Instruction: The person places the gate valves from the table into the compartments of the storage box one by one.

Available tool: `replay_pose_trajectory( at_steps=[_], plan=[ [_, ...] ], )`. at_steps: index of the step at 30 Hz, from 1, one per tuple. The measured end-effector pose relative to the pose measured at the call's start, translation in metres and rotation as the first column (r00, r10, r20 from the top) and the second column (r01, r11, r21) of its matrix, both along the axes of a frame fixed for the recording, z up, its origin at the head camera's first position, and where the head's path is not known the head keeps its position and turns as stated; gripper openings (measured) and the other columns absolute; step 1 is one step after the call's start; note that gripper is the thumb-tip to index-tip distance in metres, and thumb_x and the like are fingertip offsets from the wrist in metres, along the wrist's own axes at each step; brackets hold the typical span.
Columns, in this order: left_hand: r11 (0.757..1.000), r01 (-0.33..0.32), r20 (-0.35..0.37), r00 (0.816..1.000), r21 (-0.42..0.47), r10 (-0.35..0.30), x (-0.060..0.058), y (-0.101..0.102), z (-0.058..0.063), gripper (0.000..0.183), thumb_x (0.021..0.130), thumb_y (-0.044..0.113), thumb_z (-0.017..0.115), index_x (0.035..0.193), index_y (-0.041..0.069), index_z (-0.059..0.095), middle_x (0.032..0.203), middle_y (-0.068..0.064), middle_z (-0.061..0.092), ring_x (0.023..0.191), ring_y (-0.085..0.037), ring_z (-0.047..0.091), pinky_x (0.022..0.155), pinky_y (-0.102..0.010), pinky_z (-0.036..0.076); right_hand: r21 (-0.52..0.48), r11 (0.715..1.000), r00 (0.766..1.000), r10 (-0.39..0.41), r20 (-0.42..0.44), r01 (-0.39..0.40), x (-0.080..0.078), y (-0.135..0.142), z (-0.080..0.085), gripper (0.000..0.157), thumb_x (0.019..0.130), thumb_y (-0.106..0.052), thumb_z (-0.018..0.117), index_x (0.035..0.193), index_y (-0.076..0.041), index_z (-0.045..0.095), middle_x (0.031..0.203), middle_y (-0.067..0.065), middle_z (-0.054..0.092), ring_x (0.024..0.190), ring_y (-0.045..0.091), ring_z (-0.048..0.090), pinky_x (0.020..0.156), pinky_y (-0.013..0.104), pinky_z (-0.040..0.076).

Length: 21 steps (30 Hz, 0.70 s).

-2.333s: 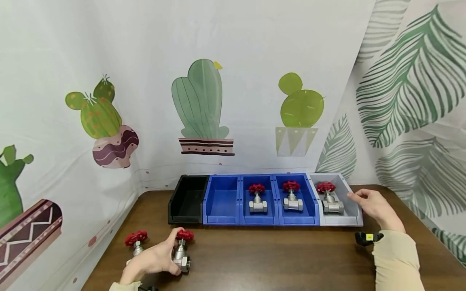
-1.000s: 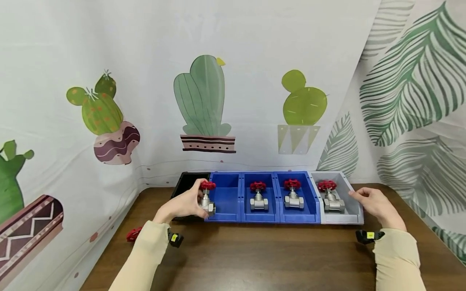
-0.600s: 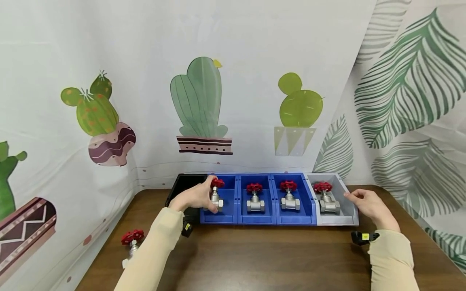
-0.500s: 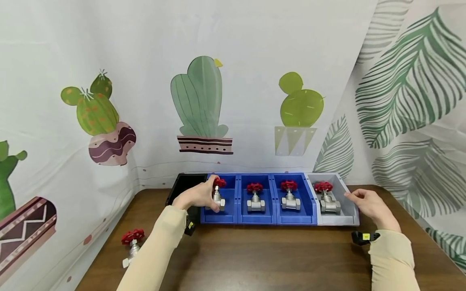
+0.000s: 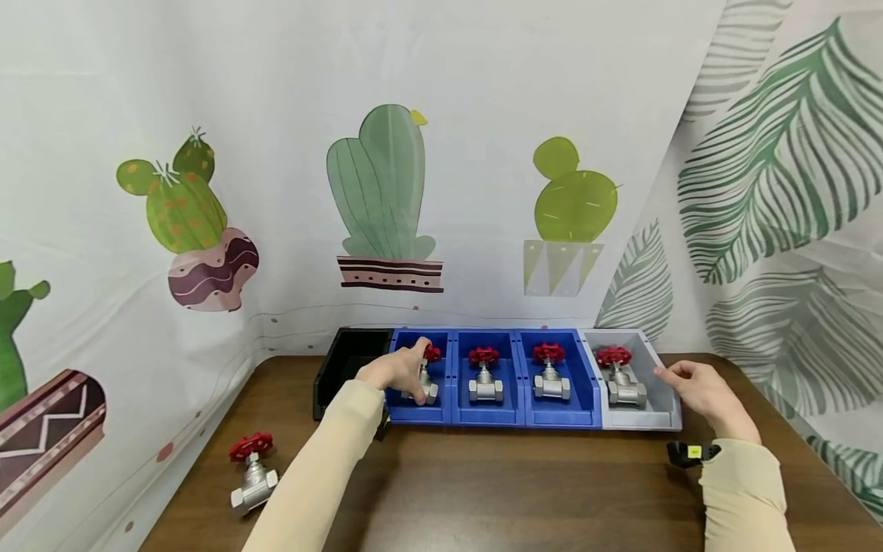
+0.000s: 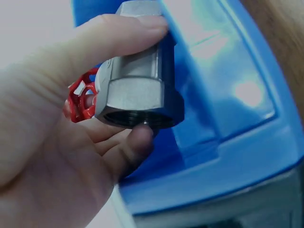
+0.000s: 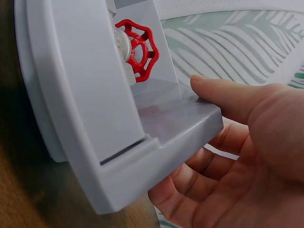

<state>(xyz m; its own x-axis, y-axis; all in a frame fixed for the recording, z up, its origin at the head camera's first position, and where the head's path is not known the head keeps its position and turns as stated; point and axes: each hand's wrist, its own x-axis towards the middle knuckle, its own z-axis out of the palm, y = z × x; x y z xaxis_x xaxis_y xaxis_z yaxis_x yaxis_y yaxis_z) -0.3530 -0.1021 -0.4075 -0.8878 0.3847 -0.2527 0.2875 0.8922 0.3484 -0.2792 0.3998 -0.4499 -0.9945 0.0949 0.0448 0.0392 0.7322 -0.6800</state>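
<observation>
My left hand (image 5: pixel 393 372) holds a gate valve (image 5: pixel 429 391) inside the leftmost of three blue bins (image 5: pixel 421 415). In the left wrist view the thumb lies along the steel valve body (image 6: pixel 135 92), and a fingertip touches its hex end. The red handwheel (image 6: pixel 81 97) sits toward the palm, partly covered by fingers. My right hand (image 5: pixel 710 395) pinches the right side wall of the grey bin (image 5: pixel 658 418), thumb inside and fingers outside. A gate valve (image 5: pixel 624 387) with a red handwheel (image 7: pixel 137 50) lies in that bin.
Two more gate valves sit in the middle blue bin (image 5: pixel 490 418) and right blue bin (image 5: pixel 562 418). A black bin (image 5: pixel 334 383) ends the row at left. Another valve (image 5: pixel 255 483) stands on the brown table (image 5: pixel 524 491), left of my left forearm. A printed curtain (image 5: pixel 476 153) hangs behind.
My left hand took the valve from the table at left, carried it over the black bin and into the left blue bin, shifting slightly right lately. My right hand stayed on the grey bin.
</observation>
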Motion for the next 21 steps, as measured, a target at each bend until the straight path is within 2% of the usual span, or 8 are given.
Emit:
replay_pose_trajectory(
  at_steps=[5,11,16,21],
  plan=[
    [0.999,-0.012,0.009,1.000,-0.033,0.012,0.000,0.004,-0.005,0.101,0.065,0.014,0.091,0.144,0.015,0.028,0.091,-0.005,0.060,0.074,-0.019,0.058,0.071,-0.040,0.049,0.004,1.000,1.000,-0.002,-0.007,0.002,0.001,-0.001,0.001,0.045,0.101,-0.039,0.052,0.093,0.004,0.062,0.088,0.010,0.057,0.078,0.023,0.048,0.065,0.034,0.038],
    [0.996,-0.042,0.015,0.999,-0.081,0.043,0.000,0.011,-0.004,0.096,0.066,0.014,0.091,0.141,0.016,0.031,0.096,-0.005,0.061,0.080,-0.019,0.057,0.074,-0.042,0.050,0.009,1.000,1.000,-0.002,-0.004,0.002,0.002,-0.002,0.001,0.046,0.101,-0.040,0.052,0.094,0.005,0.062,0.090,0.011,0.057,0.079,0.024,0.048,0.065,0.034,0.038],
    [0.995,-0.060,0.038,0.997,-0.079,0.063,0.000,0.012,-0.005,0.094,0.069,0.014,0.090,0.142,0.016,0.030,0.091,-0.004,0.061,0.079,-0.020,0.057,0.077,-0.043,0.050,-0.002,1.000,1.000,0.005,0.010,-0.005,0.002,-0.002,0.001,0.047,0.101,-0.041,0.051,0.097,0.005,0.060,0.091,0.011,0.054,0.080,0.024,0.046,0.064,0.034,0.036],
    [0.994,-0.080,0.058,0.995,-0.072,0.084,-0.001,0.012,-0.007,0.094,0.071,0.014,0.089,0.142,0.014,0.029,0.087,-0.003,0.062,0.077,-0.019,0.057,0.078,-0.043,0.050,0.014,1.000,1.000,0.001,-0.009,-0.001,0.001,-0.002,0.002,0.046,0.101,-0.040,0.052,0.094,0.004,0.063,0.092,0.013,0.059,0.080,0.024,0.049,0.066,0.034,0.038]
  ],
)
